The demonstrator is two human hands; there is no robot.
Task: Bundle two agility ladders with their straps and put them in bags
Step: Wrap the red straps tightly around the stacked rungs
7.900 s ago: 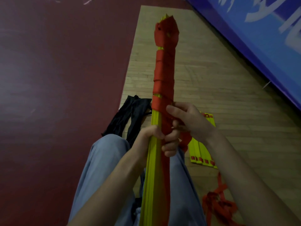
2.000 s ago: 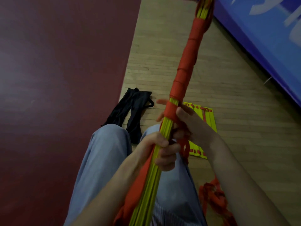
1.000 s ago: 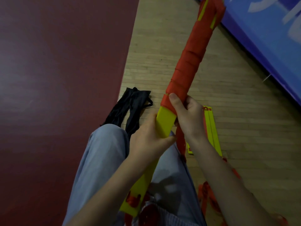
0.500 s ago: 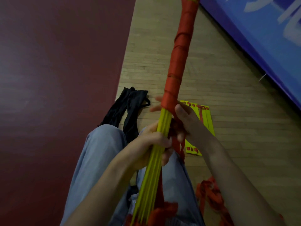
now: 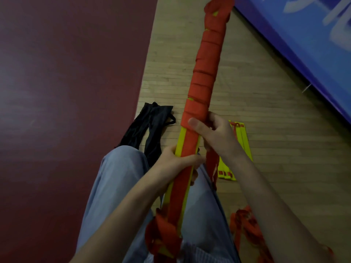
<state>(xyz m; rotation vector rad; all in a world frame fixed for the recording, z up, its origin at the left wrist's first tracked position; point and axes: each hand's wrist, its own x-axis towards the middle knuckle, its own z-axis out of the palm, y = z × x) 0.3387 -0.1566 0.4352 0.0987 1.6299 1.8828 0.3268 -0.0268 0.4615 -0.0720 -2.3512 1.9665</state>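
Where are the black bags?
The black bags lie on the wooden floor, left of the held ladder bundle, just beyond the person's knee.

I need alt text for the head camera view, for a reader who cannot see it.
Two bare hands, left hand and right hand, hold a yellow ladder bundle partly wrapped in red strap over the person's lap. On the wooden floor lie black bags and a second yellow ladder.

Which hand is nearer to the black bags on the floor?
Left. The left hand grips the ladder bundle just right of the black bags; the right hand holds the bundle's far side, farther from them.
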